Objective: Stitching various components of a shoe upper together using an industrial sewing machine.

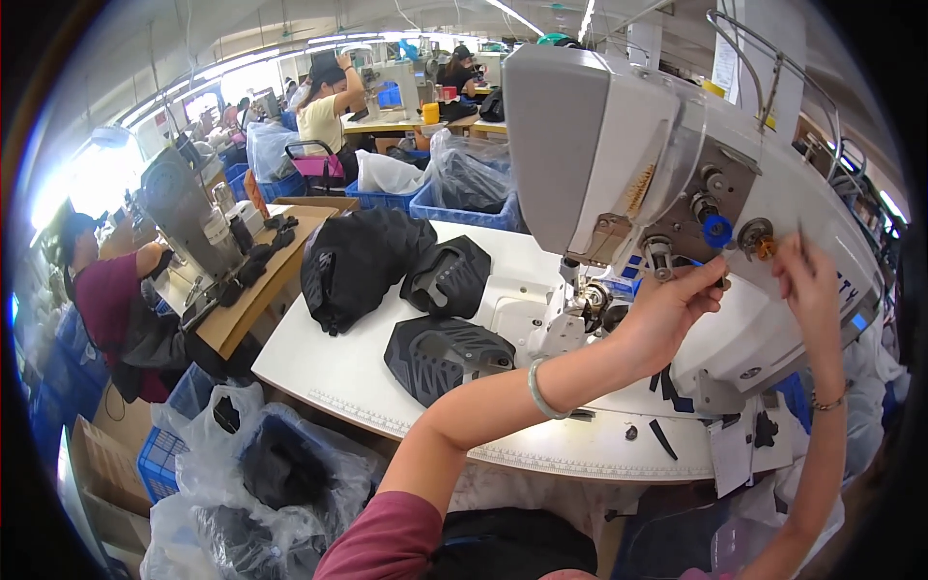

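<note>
A large white industrial sewing machine [619, 145] stands before me on a white worktable [358, 372]. My left hand [677, 307] is raised beside its head, just below a blue tension knob [716, 231]; its fingers are pinched together, and what they may hold is too small to name. Close to a round metal disc with an orange centre [756, 239], my right hand [808, 280] is also pinched, and any thread in it cannot be made out. Black shoe uppers [449, 353] lie left of the needle area, beside a black fabric piece [362, 261].
Dark scraps [663, 440] and a white card [731, 456] lie near the table's front right. Plastic-lined blue crates [174, 454] with black pieces stand at lower left. Farther left, a person in a maroon top [111, 309] works at another machine [193, 217].
</note>
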`<state>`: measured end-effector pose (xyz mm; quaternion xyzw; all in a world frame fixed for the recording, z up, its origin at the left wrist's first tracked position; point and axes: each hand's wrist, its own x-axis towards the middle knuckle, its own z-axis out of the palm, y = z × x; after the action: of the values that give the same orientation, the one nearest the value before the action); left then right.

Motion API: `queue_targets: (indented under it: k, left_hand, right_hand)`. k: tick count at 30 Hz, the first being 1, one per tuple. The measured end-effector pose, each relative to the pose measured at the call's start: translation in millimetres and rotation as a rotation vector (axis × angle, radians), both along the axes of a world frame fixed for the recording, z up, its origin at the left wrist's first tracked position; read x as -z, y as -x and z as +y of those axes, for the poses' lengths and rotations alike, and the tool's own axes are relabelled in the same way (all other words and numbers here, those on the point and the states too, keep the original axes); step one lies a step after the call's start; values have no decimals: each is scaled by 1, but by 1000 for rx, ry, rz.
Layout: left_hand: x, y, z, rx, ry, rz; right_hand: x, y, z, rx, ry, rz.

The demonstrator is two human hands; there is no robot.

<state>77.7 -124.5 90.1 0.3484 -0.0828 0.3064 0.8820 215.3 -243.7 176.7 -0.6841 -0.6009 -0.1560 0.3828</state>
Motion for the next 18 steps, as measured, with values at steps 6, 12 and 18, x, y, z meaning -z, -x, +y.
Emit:
queue_targets:
  k: [6,12,18]
  left_hand:
    - [-2,7,-2,-3,35,-23]
    - [-2,3,-2,-6,11,10]
    - [-3,8,2,-29,38,17]
  right_hand:
    - [37,34,6,167,-126,-597]
    - [-1,1,-1,15,-129,-375]
    - [34,30,11,131,-121,-669]
